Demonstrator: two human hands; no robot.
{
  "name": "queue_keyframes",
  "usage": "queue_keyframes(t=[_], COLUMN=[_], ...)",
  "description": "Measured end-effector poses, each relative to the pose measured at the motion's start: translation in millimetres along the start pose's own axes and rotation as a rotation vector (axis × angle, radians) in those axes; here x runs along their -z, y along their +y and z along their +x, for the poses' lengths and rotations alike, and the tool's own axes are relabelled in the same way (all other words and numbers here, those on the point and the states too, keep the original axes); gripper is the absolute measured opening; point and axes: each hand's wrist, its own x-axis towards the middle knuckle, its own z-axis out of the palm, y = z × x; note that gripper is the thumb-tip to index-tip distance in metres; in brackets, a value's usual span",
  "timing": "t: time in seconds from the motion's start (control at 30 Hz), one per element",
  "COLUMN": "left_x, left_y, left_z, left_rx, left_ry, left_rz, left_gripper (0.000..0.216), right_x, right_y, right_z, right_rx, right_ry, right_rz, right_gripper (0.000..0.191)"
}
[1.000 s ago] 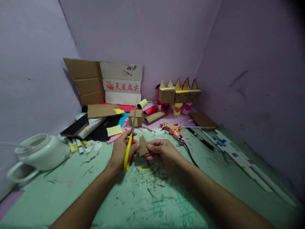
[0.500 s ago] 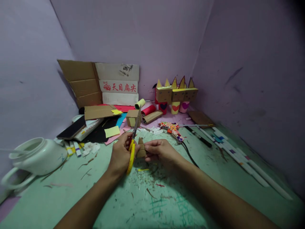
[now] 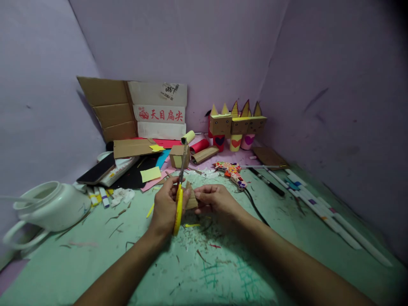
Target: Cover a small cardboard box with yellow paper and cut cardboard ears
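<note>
My left hand (image 3: 165, 205) is closed round yellow-handled scissors (image 3: 179, 193), whose grey blades point up and away from me. My right hand (image 3: 214, 199) pinches a small brown cardboard piece (image 3: 190, 199) with a pointed top, held right beside the scissor handles. Both hands hover just above a green table (image 3: 223, 272) marked with scraps and pen lines. A thin yellow sliver (image 3: 150, 210) lies on the table left of my left hand.
A white jug (image 3: 47, 208) stands at the left. Behind the hands lie a phone (image 3: 97, 168), cardboard sheets (image 3: 134, 110), coloured paper, a small cardboard box (image 3: 177, 156), paper rolls, cardboard figures (image 3: 237, 127), a patterned glue gun (image 3: 232, 172) and white sticks (image 3: 321, 208) at the right.
The scissors have tilted and moved closer to the cardboard piece. A yellow sliver now lies on the table left of my left hand. The hands stay in the same place.
</note>
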Motion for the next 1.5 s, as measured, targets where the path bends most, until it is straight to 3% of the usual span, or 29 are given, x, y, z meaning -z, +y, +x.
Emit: queue_keyframes(t=[0.1, 0.27, 0.5, 0.63, 0.83, 0.93, 1.07, 1.17, 1.5], left_x=[-2.4, -2.5, -2.7, -4.1, -4.2, -1.0, 4.3, 7.1, 6.2], left_y=[-0.2, 3.2, 0.8, -0.3, 1.6, 8.8, 16.3, 15.8, 11.6], left_z=[-1.9, -1.9, -2.4, -2.1, -3.0, -3.0, -1.0, 0.9, -1.6], left_rx=[-0.055, -0.049, -0.121, -0.136, -0.108, -0.014, 0.126, 0.170, 0.129], left_ry=[0.080, 0.202, 0.191, 0.201, 0.129, 0.059, -0.069, -0.099, -0.106], left_rz=[0.019, 0.057, 0.049, 0.076, 0.023, -0.048, -0.117, -0.163, -0.184], left_gripper=[0.027, 0.026, 0.031, 0.029, 0.027, 0.029, 0.034, 0.035, 0.038], right_x=[0.8, 2.2, 4.7, 3.1, 0.0, 1.4, 3.8, 4.5, 4.9], right_y=[1.2, 2.2, 1.7, 0.8, -1.0, -1.7, -2.7, -3.0, -2.7], right_z=[-0.6, -0.2, 2.0, -1.4, -2.3, -1.3, -0.7, -0.7, 0.3], right_rx=[0.026, 0.030, 0.029, 0.054, 0.038, 0.046, -0.004, -0.036, 0.023], right_ry=[-0.064, -0.175, -0.195, -0.138, -0.041, -0.005, -0.026, -0.052, 0.008], right_rz=[0.013, 0.040, 0.056, 0.022, -0.029, 0.011, 0.099, 0.119, 0.003], right_gripper=[0.010, 0.037, 0.036, 0.029, 0.017, 0.014, 0.013, 0.012, 0.017])
